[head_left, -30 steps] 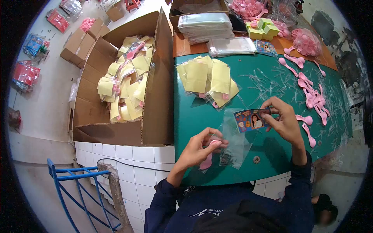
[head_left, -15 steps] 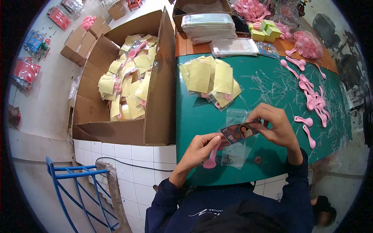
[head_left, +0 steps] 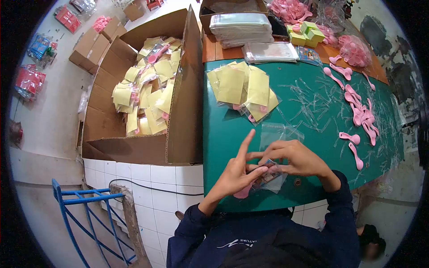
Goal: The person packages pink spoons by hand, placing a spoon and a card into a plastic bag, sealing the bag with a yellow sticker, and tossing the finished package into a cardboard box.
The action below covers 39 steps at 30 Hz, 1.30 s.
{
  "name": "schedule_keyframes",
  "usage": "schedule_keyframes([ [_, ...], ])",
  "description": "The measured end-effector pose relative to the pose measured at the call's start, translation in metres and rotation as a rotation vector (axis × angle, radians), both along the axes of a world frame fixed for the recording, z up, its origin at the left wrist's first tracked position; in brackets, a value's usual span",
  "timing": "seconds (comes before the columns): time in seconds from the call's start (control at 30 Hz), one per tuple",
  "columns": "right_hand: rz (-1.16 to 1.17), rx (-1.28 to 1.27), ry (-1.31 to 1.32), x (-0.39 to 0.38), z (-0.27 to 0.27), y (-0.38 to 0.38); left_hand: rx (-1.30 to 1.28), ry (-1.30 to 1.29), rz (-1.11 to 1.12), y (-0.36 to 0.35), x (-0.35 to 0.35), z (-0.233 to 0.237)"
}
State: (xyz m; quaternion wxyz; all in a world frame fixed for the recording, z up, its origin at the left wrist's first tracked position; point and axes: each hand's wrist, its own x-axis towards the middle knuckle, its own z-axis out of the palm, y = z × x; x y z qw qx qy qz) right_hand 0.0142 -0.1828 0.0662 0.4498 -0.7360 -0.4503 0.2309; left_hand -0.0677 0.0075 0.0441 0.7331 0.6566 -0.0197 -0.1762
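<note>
Over the front of the green table, my left hand (head_left: 239, 175) pinches a small printed card (head_left: 269, 176), its index finger stretched out and away. A pink spoon (head_left: 242, 192) sticks out below that hand, its handle hidden by the fingers. From the other side my right hand (head_left: 298, 160) grips the same card, fingers curled and thumb against it. Both hands cover much of the card, so its picture barely shows. Flat beneath them lies a clear plastic bag (head_left: 273, 132), partly covered.
Yellow-backed packets (head_left: 231, 87) lie on the table (head_left: 228, 143); more fill the cardboard box (head_left: 127, 149) to the left. Loose pink spoons (head_left: 357, 116) and clear plastic strips are at right. Stacked clear bags (head_left: 241, 29) and yellow-green boxes (head_left: 308, 33) stand behind.
The card has come down and is now tilted and mostly covered by my fingers. My right hand has moved left and closer to my left hand, whose index finger has lifted away.
</note>
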Motion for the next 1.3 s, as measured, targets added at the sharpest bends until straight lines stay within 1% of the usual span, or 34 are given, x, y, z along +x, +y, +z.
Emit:
schedule_keyframes([
  [0.03,0.014,0.054,0.007,0.000,-0.003,0.000,0.065,0.000,0.038,0.001,0.000,0.003],
  [0.13,-0.131,-0.062,0.271,0.003,0.008,-0.008,-0.038,0.014,-0.140,0.020,0.000,-0.003],
  [0.23,-0.344,-0.035,0.474,0.012,-0.001,-0.019,-0.068,-0.019,-0.145,0.038,-0.003,-0.016],
  [0.27,-0.357,-0.017,0.476,0.013,-0.001,-0.019,-0.155,0.017,0.036,0.033,-0.008,-0.017],
  [0.37,-0.351,0.080,0.633,0.012,0.002,-0.009,-0.189,0.052,0.236,0.030,-0.008,-0.024],
  [0.47,-0.373,-0.037,0.505,0.014,-0.004,-0.014,-0.128,0.082,0.268,0.025,-0.006,-0.019],
  [0.57,-0.470,0.000,0.482,0.012,-0.018,-0.016,-0.155,0.062,0.269,0.017,-0.005,-0.022],
  [0.67,-0.395,0.135,0.489,0.012,-0.020,-0.016,-0.237,0.053,0.315,0.014,-0.004,-0.030],
  [0.77,-0.336,0.078,0.724,0.018,-0.011,-0.018,-0.301,0.078,0.356,0.018,-0.004,-0.036],
  [0.8,-0.207,0.065,0.649,0.024,-0.015,-0.024,-0.318,0.088,0.365,0.020,-0.004,-0.036],
  [0.9,-0.166,0.062,0.789,0.023,-0.017,-0.028,-0.379,0.157,0.431,0.018,-0.003,-0.034],
  [1.0,-0.207,0.081,0.890,0.015,-0.013,-0.021,-0.340,0.176,0.386,0.021,-0.005,-0.039],
  [1.1,-0.399,0.141,0.609,0.004,-0.009,-0.011,-0.112,-0.163,0.720,0.003,-0.002,-0.035],
  [1.13,-0.440,0.086,0.364,0.001,-0.007,-0.008,0.313,-0.381,0.699,0.011,-0.003,-0.045],
  [1.23,-0.449,0.043,-0.394,-0.013,-0.006,0.008,-0.084,-0.125,0.503,0.005,-0.021,-0.036],
  [1.27,-0.412,0.015,-0.491,-0.017,-0.018,0.011,-0.216,-0.018,0.362,0.001,-0.027,-0.033],
  [1.3,-0.398,-0.024,-0.487,-0.021,-0.028,0.014,-0.256,0.069,0.287,-0.005,-0.032,-0.030],
])
